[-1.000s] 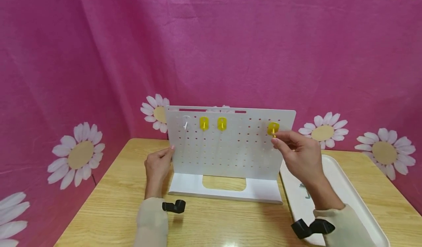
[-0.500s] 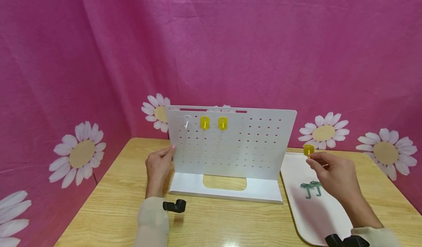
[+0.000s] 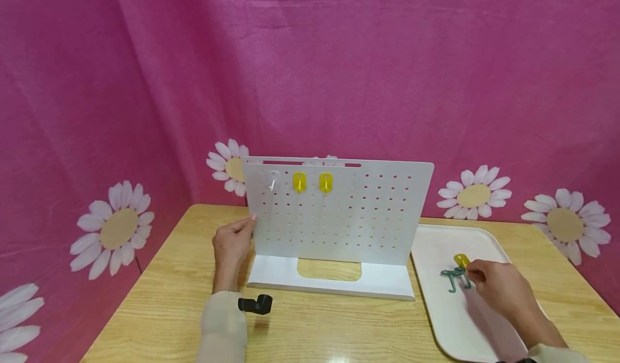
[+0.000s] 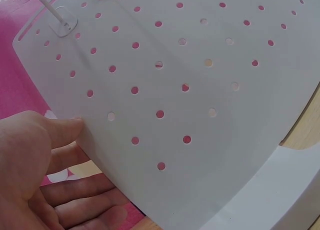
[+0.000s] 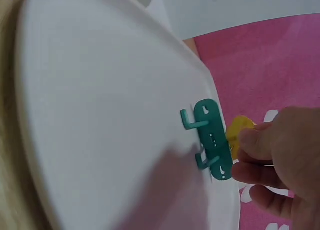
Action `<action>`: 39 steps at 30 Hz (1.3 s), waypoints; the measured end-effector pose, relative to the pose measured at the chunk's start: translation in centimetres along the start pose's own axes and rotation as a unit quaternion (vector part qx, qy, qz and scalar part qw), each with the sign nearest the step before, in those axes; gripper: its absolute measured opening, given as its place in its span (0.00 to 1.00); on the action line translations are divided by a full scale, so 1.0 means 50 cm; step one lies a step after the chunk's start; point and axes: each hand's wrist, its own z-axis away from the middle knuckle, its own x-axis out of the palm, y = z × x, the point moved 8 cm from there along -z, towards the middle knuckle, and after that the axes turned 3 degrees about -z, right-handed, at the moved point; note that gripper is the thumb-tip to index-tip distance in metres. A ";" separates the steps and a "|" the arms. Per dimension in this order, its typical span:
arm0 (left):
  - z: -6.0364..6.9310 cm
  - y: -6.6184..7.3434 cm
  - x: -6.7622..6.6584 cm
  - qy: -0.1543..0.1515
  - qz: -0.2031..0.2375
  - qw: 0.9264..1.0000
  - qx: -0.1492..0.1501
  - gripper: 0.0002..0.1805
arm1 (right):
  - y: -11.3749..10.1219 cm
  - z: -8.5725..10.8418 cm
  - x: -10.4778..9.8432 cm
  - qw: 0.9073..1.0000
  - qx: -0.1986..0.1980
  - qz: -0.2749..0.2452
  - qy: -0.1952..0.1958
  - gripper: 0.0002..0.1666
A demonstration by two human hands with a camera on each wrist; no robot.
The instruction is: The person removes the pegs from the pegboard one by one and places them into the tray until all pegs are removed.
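My left hand (image 3: 232, 244) grips the left edge of an upright white pegboard (image 3: 334, 228), thumb on the front and fingers behind, as the left wrist view shows. Over the tray at the right, my right hand (image 3: 504, 287) pinches a yellow hook (image 3: 462, 259) between thumb and fingers. Right beside that hook lies a green double hook (image 5: 212, 140) on the tray; whether they touch I cannot tell. Along the board's upper part hang a clear hook (image 3: 273, 180) and two yellow hooks, the left one (image 3: 300, 182) and the right one (image 3: 326, 183).
A white tray (image 3: 436, 244) with a raised rim lies on the wooden table (image 3: 300, 331), to the right of the pegboard. The board's white base (image 3: 387, 282) has a cut-out in its middle. Behind the table hangs a pink cloth (image 3: 339, 83) with daisies.
My right hand has drawn the yellow hook off the board's upper right, carried it rightward, and lowered it to the tray by the green double hook. The left hand has stayed put.
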 end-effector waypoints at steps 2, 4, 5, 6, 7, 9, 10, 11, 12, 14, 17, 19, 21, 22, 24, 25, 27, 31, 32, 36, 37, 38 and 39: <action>0.000 0.000 0.000 0.000 0.001 1.000 0.001 0.27 | 0.000 0.001 0.007 1.000 -0.007 0.008 -0.007 0.05; -0.001 0.001 0.000 0.000 0.001 1.000 0.003 0.27 | -0.003 0.002 0.008 1.000 -0.016 0.013 -0.006 0.06; -0.001 0.001 0.000 0.000 0.000 1.000 0.003 0.27 | -0.005 0.002 0.008 1.000 -0.020 0.013 -0.005 0.06; -0.001 0.001 0.000 0.000 -0.001 1.000 0.003 0.27 | -0.007 0.002 0.007 1.000 -0.024 0.012 -0.003 0.06; -0.001 0.001 0.000 0.000 -0.001 1.000 0.003 0.27 | -0.010 0.002 0.005 1.000 -0.028 0.011 0.000 0.05; 0.000 -0.001 0.000 -0.001 -0.001 1.000 0.000 0.27 | -0.017 0.000 0.000 1.000 -0.030 -0.001 0.003 0.03; 0.000 -0.002 0.000 -0.001 -0.001 1.000 -0.002 0.28 | -0.022 -0.001 -0.005 0.999 -0.031 -0.010 0.007 0.03; 0.000 -0.003 0.000 -0.002 0.000 1.000 -0.003 0.28 | -0.027 -0.003 -0.009 0.999 -0.032 -0.021 0.013 0.05; 0.001 -0.003 0.000 -0.002 0.001 1.000 -0.003 0.28 | -0.034 -0.005 -0.015 0.999 -0.032 -0.034 0.018 0.07; 0.001 -0.003 0.000 -0.003 0.003 1.000 -0.002 0.28 | -0.053 -0.011 -0.028 0.997 -0.041 -0.056 0.041 0.09; 0.001 0.000 -0.002 -0.003 0.002 1.000 0.002 0.27 | -0.094 -0.024 -0.052 0.991 -0.063 -0.081 0.088 0.10; 0.000 0.001 -0.003 -0.001 0.001 1.000 0.004 0.27 | -0.126 -0.034 -0.066 0.985 -0.077 -0.094 0.119 0.10; 0.000 0.002 -0.003 0.000 -0.003 1.000 0.006 0.27 | -0.156 -0.045 -0.076 0.981 -0.080 -0.114 0.132 0.11; 0.000 0.002 -0.003 0.000 -0.001 1.000 0.005 0.27 | -0.171 -0.051 -0.079 0.980 -0.079 -0.125 0.134 0.11; 0.000 0.001 0.000 -0.002 0.005 1.000 0.002 0.27 | -0.198 -0.062 -0.082 0.977 -0.071 -0.152 0.131 0.12; 0.001 0.000 0.002 -0.004 0.008 1.000 -0.001 0.26 | -0.210 -0.067 -0.083 0.976 -0.066 -0.165 0.127 0.12; 0.001 -0.002 0.006 -0.009 0.014 1.000 -0.007 0.26 | -0.233 -0.077 -0.083 0.973 -0.062 -0.187 0.120 0.12; 0.004 -0.004 0.006 -0.007 0.003 1.000 -0.009 0.27 | -0.280 -0.098 -0.080 0.965 -0.072 -0.223 0.115 0.11; 0.004 -0.003 0.006 -0.008 0.000 1.000 -0.009 0.28 | -0.290 -0.103 -0.080 0.963 -0.076 -0.231 0.115 0.11; 0.003 -0.001 0.003 -0.008 -0.003 1.000 -0.003 0.28 | -0.327 -0.123 -0.078 0.956 -0.084 -0.255 0.116 0.12; 0.003 0.000 0.003 -0.008 -0.003 1.000 -0.002 0.27 | -0.336 -0.127 -0.079 0.954 -0.087 -0.260 0.117 0.12; 0.002 0.001 0.003 -0.008 -0.003 1.000 -0.001 0.27 | -0.344 -0.131 -0.079 0.953 -0.088 -0.265 0.117 0.13; 0.002 0.001 0.002 -0.008 -0.004 1.000 -0.001 0.28 | -0.353 -0.135 -0.080 0.952 -0.090 -0.268 0.117 0.13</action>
